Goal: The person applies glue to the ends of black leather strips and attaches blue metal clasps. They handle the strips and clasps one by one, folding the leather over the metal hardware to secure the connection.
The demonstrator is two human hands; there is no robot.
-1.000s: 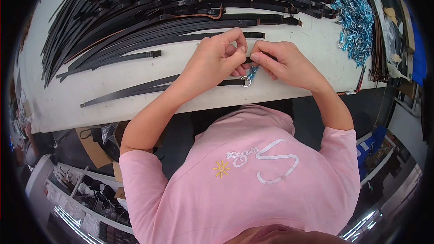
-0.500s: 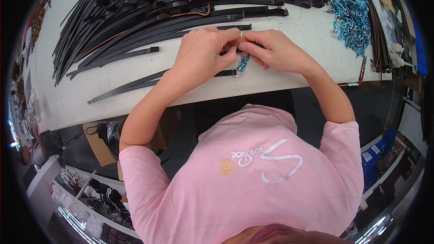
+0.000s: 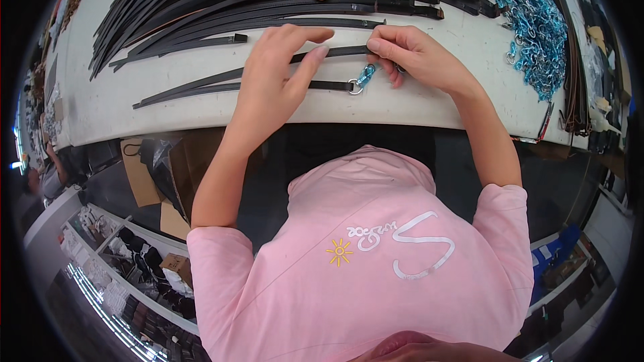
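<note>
My right hand (image 3: 421,57) pinches the right end of a black strap (image 3: 349,51) between thumb and fingers. My left hand (image 3: 274,70) is open over the same strap, its thumb and forefinger apart; it covers part of the strap's length. Below, a second black strap (image 3: 329,85) lies on the table, running under my left hand. At its right end is a silver ring (image 3: 355,90) with a short blue chain (image 3: 366,75) by it, just left of my right fingers.
Many black straps (image 3: 201,0) are piled along the far side of the white table (image 3: 463,104). A heap of blue chains (image 3: 530,27) lies at the far right, beside hanging brown straps (image 3: 575,87). Cardboard boxes (image 3: 141,177) stand below the table's near edge at left.
My hands were close together at the strap's end. My left hand has let go and moved left, its fingers opening. My right hand keeps its pinch, and the blue chain is now uncovered.
</note>
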